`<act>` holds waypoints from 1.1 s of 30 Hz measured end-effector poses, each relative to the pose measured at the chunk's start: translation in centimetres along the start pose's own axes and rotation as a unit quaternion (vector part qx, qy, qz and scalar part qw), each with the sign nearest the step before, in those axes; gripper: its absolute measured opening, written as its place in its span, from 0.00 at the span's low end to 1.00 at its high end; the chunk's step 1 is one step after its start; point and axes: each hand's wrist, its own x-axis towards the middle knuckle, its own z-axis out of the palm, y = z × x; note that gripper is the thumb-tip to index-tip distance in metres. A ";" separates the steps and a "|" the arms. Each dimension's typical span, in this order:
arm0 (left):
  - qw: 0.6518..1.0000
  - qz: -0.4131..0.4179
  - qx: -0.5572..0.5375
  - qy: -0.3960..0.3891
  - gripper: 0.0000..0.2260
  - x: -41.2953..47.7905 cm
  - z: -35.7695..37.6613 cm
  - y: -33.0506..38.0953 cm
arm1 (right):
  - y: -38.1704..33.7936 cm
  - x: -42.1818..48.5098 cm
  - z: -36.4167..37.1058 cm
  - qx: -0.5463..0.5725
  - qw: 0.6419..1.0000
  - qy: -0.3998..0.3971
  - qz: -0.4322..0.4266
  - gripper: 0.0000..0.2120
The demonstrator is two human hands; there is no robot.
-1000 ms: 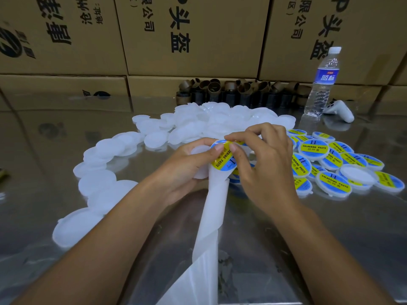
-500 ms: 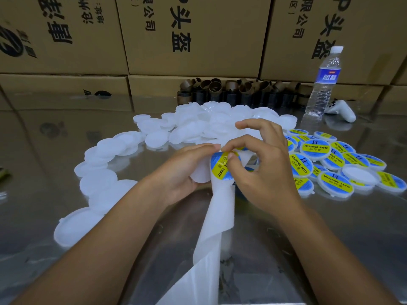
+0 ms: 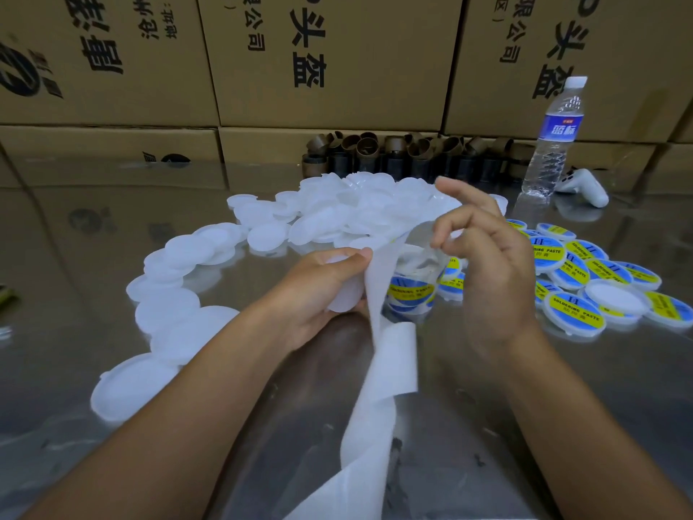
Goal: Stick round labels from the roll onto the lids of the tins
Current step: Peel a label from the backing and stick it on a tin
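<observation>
**A:** Head view: the left hand (image 3: 322,294) grips a blank lid (image 3: 343,298), with the thumb pinning the white backing strip (image 3: 390,354) against its rim.

**B:** And the right hand (image 3: 487,272)?

**A:** It's up just beside it, thumb and forefinger pinched at the strip's upper edge. What they hold, I cannot tell.

**B:** The label roll (image 3: 410,292)?

**A:** It's on the steel table (image 3: 75,294) between the hands, behind the strip. The strip runs near and out of sight.

**B:** Any room to move?

**A:** An arc of unlabelled lids (image 3: 337,212) curves from far centre to near left. Labelled lids (image 3: 577,272) crowd the right. There's bare steel at far left and near right. A water bottle (image 3: 551,144) and cardboard cores (image 3: 393,152) line the far edge, against the cartons (image 3: 337,50).
</observation>
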 end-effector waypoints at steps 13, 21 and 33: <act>0.939 0.065 -0.326 0.085 0.13 -0.2 -1.0 1.9 | -0.1 -0.2 0.0 -0.021 0.994 0.038 -0.103 0.24; 0.947 0.019 -0.307 -0.096 0.12 -1.3 -0.1 2.3 | -0.5 -0.2 0.3 0.018 0.995 -0.004 -0.101 0.19; 0.982 -0.019 -0.132 -0.135 0.22 -1.0 0.4 1.3 | -0.7 -1.3 1.0 -0.077 0.983 -0.139 -0.092 0.14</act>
